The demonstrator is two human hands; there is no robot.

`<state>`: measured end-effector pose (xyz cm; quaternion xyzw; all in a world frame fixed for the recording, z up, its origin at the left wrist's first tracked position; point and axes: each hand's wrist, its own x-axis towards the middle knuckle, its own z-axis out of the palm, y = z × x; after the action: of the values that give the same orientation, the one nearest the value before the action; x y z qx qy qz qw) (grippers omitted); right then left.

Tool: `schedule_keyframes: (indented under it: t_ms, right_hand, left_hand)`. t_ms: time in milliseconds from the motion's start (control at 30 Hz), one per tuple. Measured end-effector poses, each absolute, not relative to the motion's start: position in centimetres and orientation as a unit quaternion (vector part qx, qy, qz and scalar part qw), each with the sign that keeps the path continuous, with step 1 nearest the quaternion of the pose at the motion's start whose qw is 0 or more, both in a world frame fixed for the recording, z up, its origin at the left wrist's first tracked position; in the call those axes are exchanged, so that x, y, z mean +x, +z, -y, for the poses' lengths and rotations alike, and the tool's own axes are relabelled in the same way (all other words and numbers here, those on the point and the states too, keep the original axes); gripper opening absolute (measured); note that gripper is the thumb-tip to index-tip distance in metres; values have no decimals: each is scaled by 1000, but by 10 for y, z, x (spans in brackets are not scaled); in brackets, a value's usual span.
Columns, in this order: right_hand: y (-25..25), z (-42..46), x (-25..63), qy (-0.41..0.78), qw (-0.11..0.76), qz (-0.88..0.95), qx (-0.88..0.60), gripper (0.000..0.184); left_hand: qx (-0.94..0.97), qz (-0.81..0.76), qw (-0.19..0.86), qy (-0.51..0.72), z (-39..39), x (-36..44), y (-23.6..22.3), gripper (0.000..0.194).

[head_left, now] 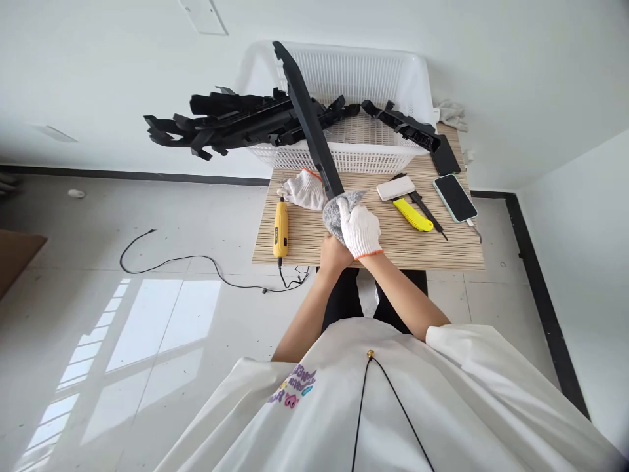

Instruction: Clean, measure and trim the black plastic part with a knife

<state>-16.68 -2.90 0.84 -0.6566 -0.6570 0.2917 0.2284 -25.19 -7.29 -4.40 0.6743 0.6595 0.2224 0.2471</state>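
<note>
A long black plastic trim piece [309, 121] slants up from my hands, its far end above the white basket. My right hand [360, 229], in a white knit glove with an orange cuff, is closed on a grey cloth [334, 216] wrapped around the piece's near end. Just below, my bare left hand [337, 254] is closed at that same end, its fingers largely hidden by the cloth and the glove. Another white glove [305, 190] lies left of the piece, beside a yellow corded rotary tool [280, 229].
Behind the wooden table [393, 252] stands a white plastic basket [344, 159] with several black plastic parts [236, 121], some jutting out left. Right of my hands lie a white block [396, 188], a yellow-handled cutter [413, 215], and a phone [455, 198]. A black cable [196, 257] trails across the floor.
</note>
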Motion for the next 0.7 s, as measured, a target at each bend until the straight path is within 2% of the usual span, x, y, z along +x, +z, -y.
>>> schedule_keyframes:
  t_ms: [67, 167, 400, 600, 700]
  right_hand:
    - [17, 12, -172, 234, 220, 631, -706, 68]
    - [31, -14, -180, 225, 228, 643, -696, 67]
    - [26, 28, -164, 233, 163, 670, -686, 61]
    - [30, 23, -162, 204, 132, 687, -685, 72]
    - [44, -5, -170, 190, 159, 702, -667, 76]
  left_hand:
    - [665, -670, 242, 224, 73, -250, -45, 28]
    - [646, -688, 234, 232, 73, -249, -47, 23]
    - [679, -655, 241, 228, 75, -253, -48, 34]
    - [662, -666, 252, 232, 73, -254, -47, 31]
    - [635, -692, 246, 241, 73, -253, -46, 32]
